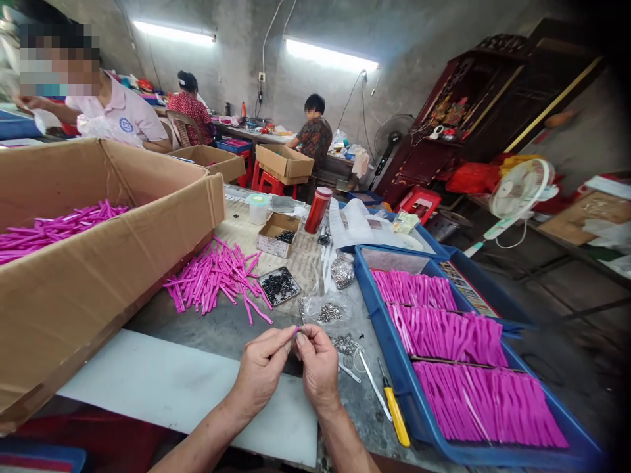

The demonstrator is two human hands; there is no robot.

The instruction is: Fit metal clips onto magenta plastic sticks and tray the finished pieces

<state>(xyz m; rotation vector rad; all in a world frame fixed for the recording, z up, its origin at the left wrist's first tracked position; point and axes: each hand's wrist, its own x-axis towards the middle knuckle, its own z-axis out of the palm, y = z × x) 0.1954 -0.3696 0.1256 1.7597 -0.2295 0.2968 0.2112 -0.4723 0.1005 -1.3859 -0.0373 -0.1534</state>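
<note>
My left hand (pixel 263 364) and my right hand (pixel 318 364) meet over the grey table, fingertips pinched together on a small pink plastic piece (pixel 296 333), of which only the tip shows. Just beyond them lies a loose heap of pink plastic sticks (pixel 217 276) and a small metal tray of black parts (pixel 279 286). A bag of small metal parts (pixel 329 311) sits close to my right hand.
A large cardboard box (pixel 98 256) with pink sticks fills the left. A blue tray (pixel 394 355) with rows of pink pieces lies on the right, a yellow-handled screwdriver (pixel 394 410) beside it. A red cup (pixel 318 210), a small box (pixel 279 235), fans and three seated people are farther back.
</note>
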